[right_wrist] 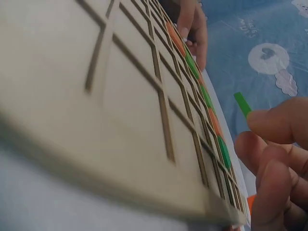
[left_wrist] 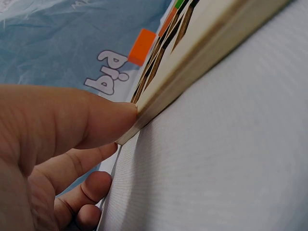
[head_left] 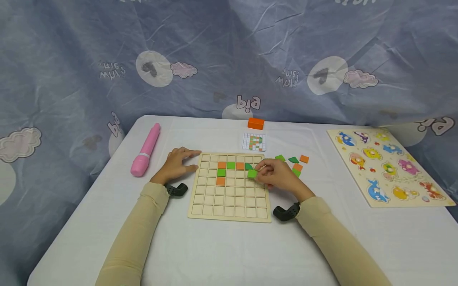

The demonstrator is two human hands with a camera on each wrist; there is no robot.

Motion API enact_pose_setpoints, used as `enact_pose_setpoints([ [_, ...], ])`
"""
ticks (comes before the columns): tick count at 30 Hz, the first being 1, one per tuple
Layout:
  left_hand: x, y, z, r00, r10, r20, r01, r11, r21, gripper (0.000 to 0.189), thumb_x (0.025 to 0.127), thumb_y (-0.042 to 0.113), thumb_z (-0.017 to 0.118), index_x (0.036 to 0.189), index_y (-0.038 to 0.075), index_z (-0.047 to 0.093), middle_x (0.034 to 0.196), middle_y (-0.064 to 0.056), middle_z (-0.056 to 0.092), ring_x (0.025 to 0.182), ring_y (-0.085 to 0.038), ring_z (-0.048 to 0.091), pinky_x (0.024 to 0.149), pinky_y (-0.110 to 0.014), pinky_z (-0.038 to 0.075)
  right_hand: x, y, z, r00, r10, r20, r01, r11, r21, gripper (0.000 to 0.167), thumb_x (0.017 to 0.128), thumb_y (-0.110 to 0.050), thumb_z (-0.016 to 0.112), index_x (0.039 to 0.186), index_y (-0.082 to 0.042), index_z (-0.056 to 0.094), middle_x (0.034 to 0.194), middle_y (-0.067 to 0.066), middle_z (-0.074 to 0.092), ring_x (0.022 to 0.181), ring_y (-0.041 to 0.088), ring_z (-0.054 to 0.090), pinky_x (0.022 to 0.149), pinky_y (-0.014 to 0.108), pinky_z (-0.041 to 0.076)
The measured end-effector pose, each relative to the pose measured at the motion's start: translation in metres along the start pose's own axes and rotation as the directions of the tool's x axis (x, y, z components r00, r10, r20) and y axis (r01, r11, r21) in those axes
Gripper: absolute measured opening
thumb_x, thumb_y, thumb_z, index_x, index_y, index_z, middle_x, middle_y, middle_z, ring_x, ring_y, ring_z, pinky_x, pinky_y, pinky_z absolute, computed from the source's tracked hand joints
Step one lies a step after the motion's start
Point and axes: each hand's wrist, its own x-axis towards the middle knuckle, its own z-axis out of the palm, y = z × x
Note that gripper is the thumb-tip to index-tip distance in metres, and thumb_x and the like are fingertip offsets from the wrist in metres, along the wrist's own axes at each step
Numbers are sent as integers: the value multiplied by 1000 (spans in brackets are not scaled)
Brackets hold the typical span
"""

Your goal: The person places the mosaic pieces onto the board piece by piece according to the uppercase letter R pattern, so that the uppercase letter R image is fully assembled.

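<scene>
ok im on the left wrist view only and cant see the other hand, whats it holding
Observer: The right hand pinches a thin green square tile above the pale wooden grid board.

Operator: any loose pieces off the board

Observer: Yes, loose orange and green tiles lie on the white-covered table, to the right of the grid board.

Operator: and anything further right

Observer: A pale, flat puzzle board showing colourful sea animals.

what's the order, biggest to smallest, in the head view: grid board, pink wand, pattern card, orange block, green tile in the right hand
Largest to smallest:
grid board
pink wand
pattern card
orange block
green tile, partly covered by the right hand
</scene>
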Motion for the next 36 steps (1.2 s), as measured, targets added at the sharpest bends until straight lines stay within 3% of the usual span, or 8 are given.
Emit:
enact_pose_setpoints([
  [4,0,0,0,1000,1,-4,-1,1000,-8,59,93,26,76,149,11,66,126,-16,65,120,-38,51,109,-58,31,5,-6,10,1000,-7,31,6,1000,20,24,93,1,76,115,6,70,88,9,77,55,15,57,56,28,53],
  [11,0,-1,0,1000,1,1,-1,1000,-8,59,93,26,77,150,12,66,127,-15,65,120,-37,50,109,-56,31,13,-11,25,998,-17,55,19,999,-32,23,93,-6,79,115,1,73,82,3,77,52,14,60,58,31,56],
  [19,0,-2,-1,1000,13,-5,-13,1000,-12,58,93,26,77,149,11,67,127,-16,65,119,-39,51,109,-58,31,19,-19,38,994,-19,108,21,1000,-21,21,94,-8,81,112,-1,74,79,2,75,52,15,56,57,29,50],
  [29,1,-1,-1,1000,22,-8,-22,1000,-3,58,93,26,78,149,11,67,126,-17,66,119,-39,52,109,-59,32,25,-23,47,993,-44,110,54,994,-94,19,92,-6,81,109,-1,75,79,-3,73,55,13,60,58,31,53],
  [36,0,-2,-1,1000,23,-6,-23,1000,-3,58,94,26,78,149,11,67,128,-17,66,119,-39,52,109,-59,32,26,-26,51,995,-40,94,55,986,-159,17,90,-8,81,106,-4,77,77,-4,68,62,11,55,65,29,47],
])
